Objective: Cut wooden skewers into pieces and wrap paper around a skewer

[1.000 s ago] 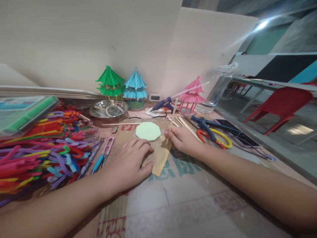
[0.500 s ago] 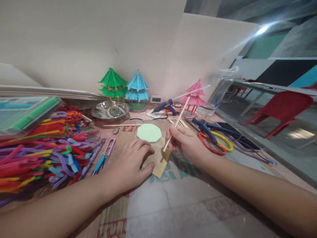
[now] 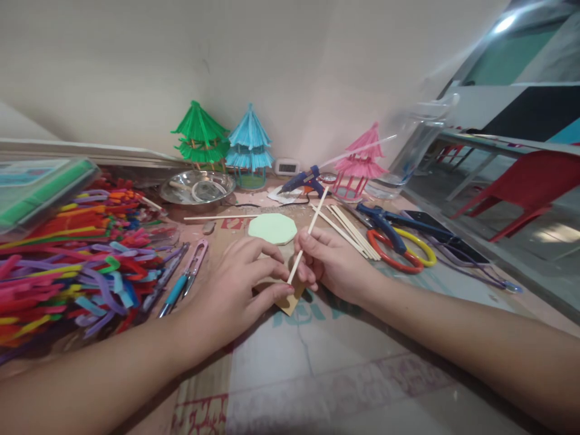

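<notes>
A thin wooden stick point(image 3: 318, 208) slants up and away in my right hand point(image 3: 333, 263), pinched between thumb and fingers. Its lower end comes down beside the fingertips of my left hand point(image 3: 254, 278). The left thumb and fingers are parted around that end; whether they touch it is hard to tell. Under both hands lies a small tan card point(image 3: 289, 304), mostly covered. A pale green octagon point(image 3: 272, 228) lies flat just beyond the fingers. Several more wooden sticks point(image 3: 351, 229) rest right of my right hand, and another single stick point(image 3: 217, 217) lies left of the octagon.
Colourful pipe cleaners point(image 3: 90, 266) are heaped at left beside a pink cutter point(image 3: 199, 257). Behind stand a metal bowl point(image 3: 170, 192), a glue gun point(image 3: 301, 180) and green point(image 3: 199, 130), blue point(image 3: 250, 139) and pink point(image 3: 360, 157) pagoda models. Pliers point(image 3: 385, 229), scissors point(image 3: 423, 241) and a phone point(image 3: 453, 241) lie right.
My hands have come closer together, the left fingers now beside the stick's lower end. The view has tilted slightly, showing more of the sticks on the right.
</notes>
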The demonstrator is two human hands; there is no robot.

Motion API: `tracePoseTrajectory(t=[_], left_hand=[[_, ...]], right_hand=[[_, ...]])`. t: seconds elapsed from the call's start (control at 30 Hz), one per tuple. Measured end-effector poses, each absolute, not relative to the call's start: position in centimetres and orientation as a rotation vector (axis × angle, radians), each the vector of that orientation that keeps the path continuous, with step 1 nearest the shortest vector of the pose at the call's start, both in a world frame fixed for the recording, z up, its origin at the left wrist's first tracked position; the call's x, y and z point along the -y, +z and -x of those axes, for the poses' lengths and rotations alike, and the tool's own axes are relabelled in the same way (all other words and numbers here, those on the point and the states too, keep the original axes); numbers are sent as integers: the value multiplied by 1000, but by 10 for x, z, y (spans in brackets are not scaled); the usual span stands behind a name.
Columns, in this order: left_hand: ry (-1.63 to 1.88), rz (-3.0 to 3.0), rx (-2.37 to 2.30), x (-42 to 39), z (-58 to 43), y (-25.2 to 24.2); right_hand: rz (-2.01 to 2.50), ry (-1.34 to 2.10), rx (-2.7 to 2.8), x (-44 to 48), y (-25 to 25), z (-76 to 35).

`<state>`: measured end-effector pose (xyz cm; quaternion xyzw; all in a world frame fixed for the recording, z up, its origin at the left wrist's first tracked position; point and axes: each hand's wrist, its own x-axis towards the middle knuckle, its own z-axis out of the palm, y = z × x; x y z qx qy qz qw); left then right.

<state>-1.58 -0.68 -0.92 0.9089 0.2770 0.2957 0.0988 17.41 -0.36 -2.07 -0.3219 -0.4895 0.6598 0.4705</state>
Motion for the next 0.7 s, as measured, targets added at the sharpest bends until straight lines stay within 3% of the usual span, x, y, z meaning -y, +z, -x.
tracePoseTrajectory(t=[0.7], left_hand=[[925, -2678, -793, 9, 14, -5]], right_hand=[[859, 1424, 1273, 8, -19, -171]])
